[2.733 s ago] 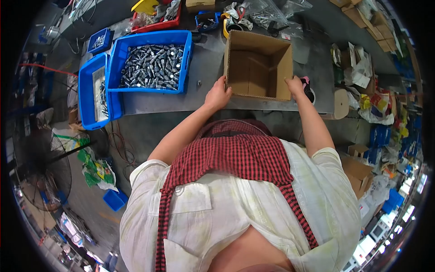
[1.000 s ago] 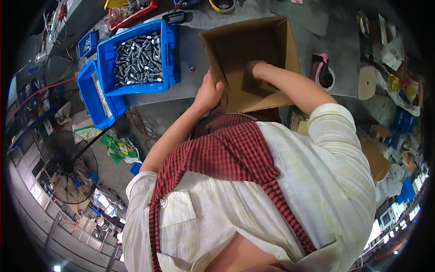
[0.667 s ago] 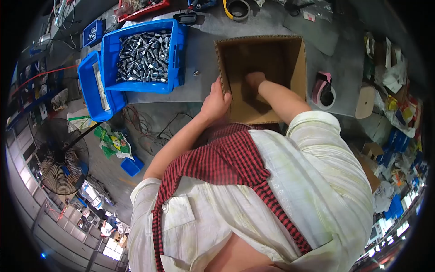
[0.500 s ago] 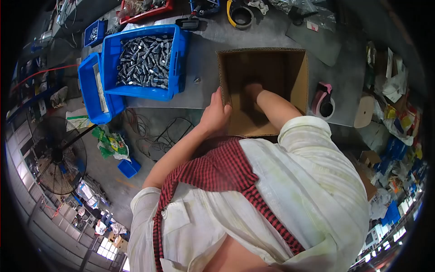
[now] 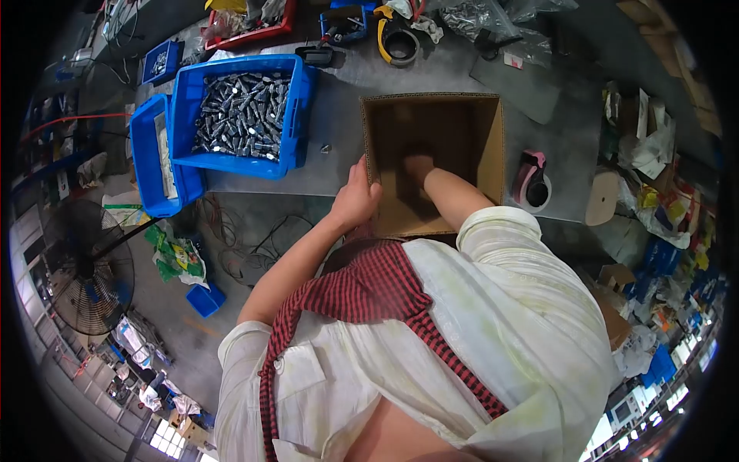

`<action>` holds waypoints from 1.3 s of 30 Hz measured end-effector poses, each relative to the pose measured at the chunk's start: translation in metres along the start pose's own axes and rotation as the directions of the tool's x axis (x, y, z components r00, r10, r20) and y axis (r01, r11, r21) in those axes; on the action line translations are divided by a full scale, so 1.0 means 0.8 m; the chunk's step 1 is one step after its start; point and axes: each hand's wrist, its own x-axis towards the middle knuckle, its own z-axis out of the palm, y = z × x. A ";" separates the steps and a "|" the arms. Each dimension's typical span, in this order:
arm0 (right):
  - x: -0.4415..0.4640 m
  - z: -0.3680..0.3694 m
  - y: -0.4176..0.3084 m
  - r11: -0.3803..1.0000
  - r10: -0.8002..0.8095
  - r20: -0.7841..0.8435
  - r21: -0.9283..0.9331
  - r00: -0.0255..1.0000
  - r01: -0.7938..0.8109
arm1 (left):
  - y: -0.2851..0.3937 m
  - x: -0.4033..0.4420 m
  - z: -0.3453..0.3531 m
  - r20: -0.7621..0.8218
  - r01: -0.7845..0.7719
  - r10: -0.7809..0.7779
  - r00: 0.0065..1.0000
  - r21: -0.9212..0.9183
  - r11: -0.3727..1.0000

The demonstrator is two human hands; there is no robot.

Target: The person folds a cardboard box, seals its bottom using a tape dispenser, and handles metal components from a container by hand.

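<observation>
An open cardboard box stands at the front edge of the workbench, its opening facing up. Against its left wall is my left hand, closed on the side near the top edge, with the fingers along the outside. My right hand reaches deep into the box, near the bottom. Shadow hides its fingers, and whether they hold anything does not show.
Left on the grey bench, a blue bin of small metal parts stands beside another blue bin. One loose metal piece lies nearby. Tape rolls flank the box. A fan stands left.
The whole view has shifted a little, so the bench items appear slightly lower. My left hand stays at the box's left wall, and my right hand is still inside the box.
</observation>
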 end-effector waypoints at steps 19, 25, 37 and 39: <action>0.009 0.025 0.023 0.974 0.056 -0.060 0.221 0.997 -0.041 | -0.015 -0.004 0.008 -0.091 -0.071 0.064 0.994 -0.076 0.995; 0.033 -0.019 0.052 0.982 -0.172 0.107 -0.055 0.979 0.179 | 0.011 0.000 -0.006 -0.158 -0.030 0.014 0.987 -0.105 0.994; -0.167 -0.211 -0.013 0.785 0.073 -0.616 0.521 0.785 0.336 | -0.033 0.006 -0.055 -0.379 -0.106 -0.002 0.926 -0.265 0.958; -0.195 -0.223 -0.058 0.600 0.020 -0.681 0.594 0.732 0.536 | -0.081 -0.022 -0.053 -0.366 -0.088 -0.024 0.930 -0.284 0.955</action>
